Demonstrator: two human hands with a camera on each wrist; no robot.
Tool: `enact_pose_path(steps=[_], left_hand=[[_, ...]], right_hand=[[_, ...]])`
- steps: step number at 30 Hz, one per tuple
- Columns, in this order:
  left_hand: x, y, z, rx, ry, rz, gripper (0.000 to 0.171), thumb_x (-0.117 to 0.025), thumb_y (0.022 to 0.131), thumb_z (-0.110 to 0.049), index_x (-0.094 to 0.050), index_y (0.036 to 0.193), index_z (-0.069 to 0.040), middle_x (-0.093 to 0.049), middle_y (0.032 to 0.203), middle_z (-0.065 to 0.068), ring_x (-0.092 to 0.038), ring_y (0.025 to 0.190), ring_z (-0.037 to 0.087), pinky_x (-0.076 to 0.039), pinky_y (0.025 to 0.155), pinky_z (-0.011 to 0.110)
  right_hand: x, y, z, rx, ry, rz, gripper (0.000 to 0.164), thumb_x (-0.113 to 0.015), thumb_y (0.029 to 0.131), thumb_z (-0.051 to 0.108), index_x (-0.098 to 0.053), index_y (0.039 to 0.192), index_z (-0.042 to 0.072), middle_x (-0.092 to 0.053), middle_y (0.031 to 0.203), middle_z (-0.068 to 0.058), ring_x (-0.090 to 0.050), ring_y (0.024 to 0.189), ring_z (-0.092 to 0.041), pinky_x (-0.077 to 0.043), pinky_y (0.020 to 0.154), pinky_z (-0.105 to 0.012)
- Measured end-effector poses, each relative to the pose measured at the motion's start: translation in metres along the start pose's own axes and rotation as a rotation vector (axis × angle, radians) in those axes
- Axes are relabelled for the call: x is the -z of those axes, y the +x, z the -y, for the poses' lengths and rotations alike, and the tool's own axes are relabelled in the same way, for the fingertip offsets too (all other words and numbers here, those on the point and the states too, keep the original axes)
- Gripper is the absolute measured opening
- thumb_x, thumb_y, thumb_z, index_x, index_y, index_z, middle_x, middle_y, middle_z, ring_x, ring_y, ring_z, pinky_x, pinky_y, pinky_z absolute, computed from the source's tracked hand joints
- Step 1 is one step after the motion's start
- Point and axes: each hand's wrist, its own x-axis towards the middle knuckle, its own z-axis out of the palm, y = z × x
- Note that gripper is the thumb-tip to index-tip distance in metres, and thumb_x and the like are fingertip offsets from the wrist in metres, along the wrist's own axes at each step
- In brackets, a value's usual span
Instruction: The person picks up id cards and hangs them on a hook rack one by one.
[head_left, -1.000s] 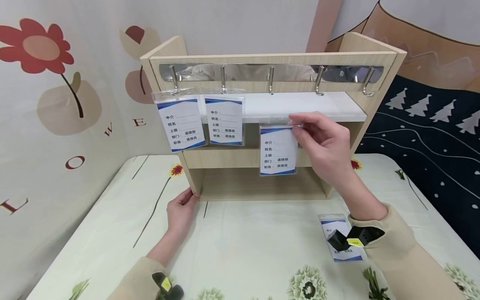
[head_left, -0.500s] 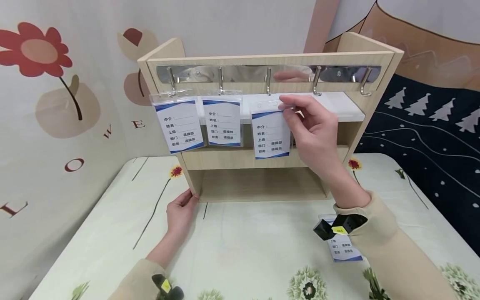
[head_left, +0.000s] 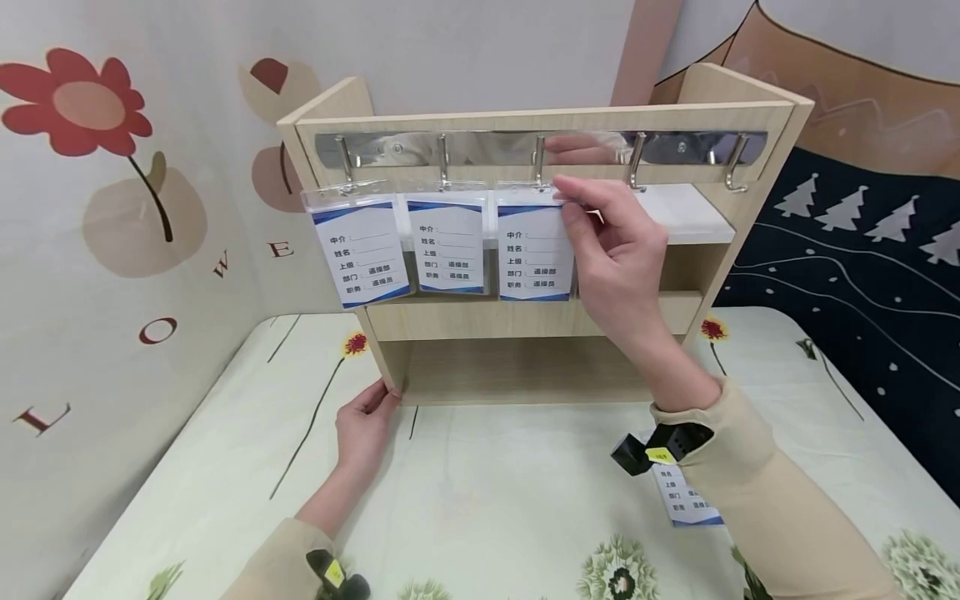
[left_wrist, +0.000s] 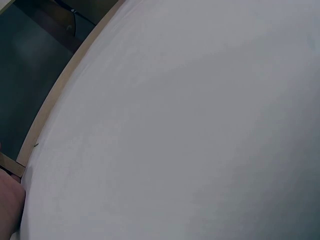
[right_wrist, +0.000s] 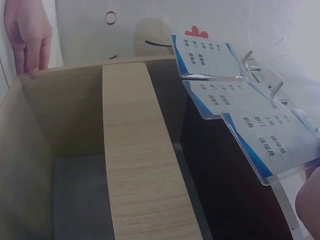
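Observation:
In the head view, my right hand (head_left: 618,250) pinches the upper right corner of a clear-sleeved name badge (head_left: 535,254). This badge's top edge is at the third hook (head_left: 539,162); I cannot tell whether the hook passes through its slot. Two similar badges hang to its left: a tilted one (head_left: 362,254) on the first hook and a straighter one (head_left: 447,248) on the second. My left hand (head_left: 365,429) grips the lower left corner of the wooden shelf (head_left: 525,325). The right wrist view shows the pinched badge (right_wrist: 272,145) nearest, with my fingertips at the right edge.
Another badge (head_left: 684,496) lies on the flowered tablecloth (head_left: 487,500), partly covered by my right forearm. Two more hooks, the fourth (head_left: 637,162) and fifth (head_left: 735,164), stand on the metal strip to the right. A patterned curtain (head_left: 187,275) rises behind.
My right hand has raised the badge and moved it left, from below the white shelf board up to the third hook. My left hand stays at the shelf corner.

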Motion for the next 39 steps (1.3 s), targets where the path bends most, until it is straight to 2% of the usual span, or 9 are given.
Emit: enact_pose_path(steps=[7,16,23,26,32,39], left_hand=[[0.0006,-0.0002,-0.0003,0.002,0.01,-0.006,0.037,-0.063,0.103,-0.011,-0.063,0.138,0.0,-0.066,0.132,0.02,-0.065,0.117,0.026,-0.052,0.081,0.009],[0.0005,-0.0002,0.0039,0.003,0.015,-0.016,0.036,-0.064,0.102,-0.012,-0.065,0.137,-0.002,-0.067,0.13,0.017,-0.066,0.117,0.025,-0.053,0.081,0.009],[-0.0001,0.0011,0.0032,-0.003,0.016,-0.021,0.036,-0.064,0.101,-0.011,-0.065,0.136,-0.001,-0.068,0.129,0.018,-0.067,0.109,0.012,-0.053,0.081,0.01],[-0.0003,0.0012,0.0021,-0.001,0.017,-0.016,0.037,-0.064,0.102,-0.012,-0.064,0.137,-0.001,-0.067,0.129,0.019,-0.067,0.107,0.008,-0.053,0.081,0.009],[0.0003,0.0002,0.0008,0.011,0.023,-0.008,0.037,-0.063,0.102,-0.013,-0.064,0.138,-0.002,-0.067,0.131,0.018,-0.066,0.115,0.021,-0.052,0.081,0.008],[0.0001,0.0002,0.0007,0.011,0.009,-0.008,0.037,-0.064,0.102,-0.012,-0.064,0.138,-0.002,-0.066,0.131,0.018,-0.065,0.116,0.022,-0.052,0.082,0.009]], right_hand=[[-0.0021,-0.0002,0.0013,0.003,-0.019,-0.03,0.023,-0.061,0.096,-0.013,-0.073,0.115,-0.009,-0.07,0.104,-0.013,-0.064,0.091,-0.014,-0.05,0.071,-0.018],[0.0025,0.0006,-0.0014,0.022,-0.057,0.007,0.023,-0.063,0.095,-0.013,-0.073,0.115,-0.009,-0.071,0.105,-0.016,-0.065,0.094,-0.013,-0.053,0.074,-0.017],[0.0054,0.0046,0.0005,0.016,-0.056,0.04,0.024,-0.062,0.094,-0.014,-0.072,0.116,-0.01,-0.071,0.107,-0.016,-0.066,0.097,-0.012,-0.055,0.077,-0.018],[0.006,0.0045,0.0011,-0.014,-0.054,0.051,0.024,-0.061,0.095,-0.013,-0.072,0.117,-0.011,-0.071,0.109,-0.017,-0.066,0.098,-0.014,-0.055,0.078,-0.019],[0.0049,0.0038,-0.0004,-0.134,-0.061,0.047,0.026,-0.061,0.095,-0.014,-0.072,0.118,-0.008,-0.072,0.109,-0.015,-0.065,0.097,-0.012,-0.054,0.074,-0.016],[0.0033,0.0048,-0.0062,-0.101,-0.086,0.047,0.027,-0.062,0.094,-0.014,-0.073,0.118,-0.007,-0.072,0.109,-0.017,-0.064,0.098,-0.01,-0.053,0.074,-0.017]])
